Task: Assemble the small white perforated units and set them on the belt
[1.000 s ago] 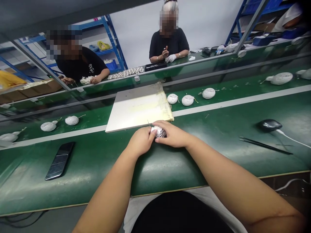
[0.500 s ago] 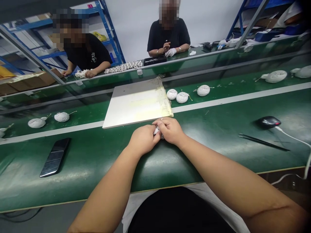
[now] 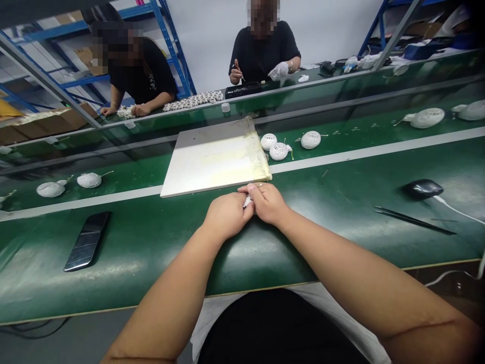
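Observation:
My left hand point(image 3: 227, 215) and my right hand point(image 3: 270, 203) meet just in front of a white board point(image 3: 208, 156). Both are closed round a small white part point(image 3: 247, 202); only a sliver of it shows between the thumbs, and the fingers hide the rest. My right thumb presses over it from above. Behind the board's right edge, two white oval housings with grilles sit close together, the nearer one point(image 3: 279, 151) trailing a short yellowish wire. Another white housing point(image 3: 310, 140) lies a little to their right.
A black phone point(image 3: 88, 241) lies at left; black tweezers point(image 3: 415, 220) and a black mouse-like device point(image 3: 423, 189) with a white cable are at right. More white housings point(image 3: 89, 180) dot the green belt. Across the line, two people in black shirts work behind a metal rail point(image 3: 303, 83).
The white housings on the belt have shifted left past the board. My hands stay together, the right thumb now further over the white part. The far person's hands have moved apart.

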`<state>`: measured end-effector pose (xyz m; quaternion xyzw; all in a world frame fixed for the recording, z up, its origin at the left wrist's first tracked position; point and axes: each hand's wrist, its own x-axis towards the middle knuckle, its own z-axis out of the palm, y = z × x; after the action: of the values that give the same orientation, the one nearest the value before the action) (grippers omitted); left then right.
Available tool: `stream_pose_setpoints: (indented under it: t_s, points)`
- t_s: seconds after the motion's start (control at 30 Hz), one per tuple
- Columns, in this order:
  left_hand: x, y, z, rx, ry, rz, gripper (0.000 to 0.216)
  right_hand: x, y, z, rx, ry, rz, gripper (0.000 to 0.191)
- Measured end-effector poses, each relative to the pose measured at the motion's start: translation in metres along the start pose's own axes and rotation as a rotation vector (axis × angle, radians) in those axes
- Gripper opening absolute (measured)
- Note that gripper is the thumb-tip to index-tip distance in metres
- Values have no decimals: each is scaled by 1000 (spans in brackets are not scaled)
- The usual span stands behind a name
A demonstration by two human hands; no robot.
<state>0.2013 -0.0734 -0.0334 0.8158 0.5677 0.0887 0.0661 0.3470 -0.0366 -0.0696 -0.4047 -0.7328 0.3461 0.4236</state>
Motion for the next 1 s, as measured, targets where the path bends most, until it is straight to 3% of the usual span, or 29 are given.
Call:
stream_pose_setpoints:
  t_s: [0.3, 0.43, 0.73, 1.0]
  points:
    - [0, -2, 1, 0, 1, 44, 41, 1, 5, 1, 81, 11, 124, 46]
    - [0, -1, -3, 28, -31, 48, 44, 1, 4, -3, 59, -58, 69, 47]
    - [-1, 3, 4, 116, -25, 30, 49, -4, 5, -1, -68, -1, -13, 60]
    - [2, 0, 13, -71, 14, 58, 51, -1, 5, 0, -106, 18, -10, 56]
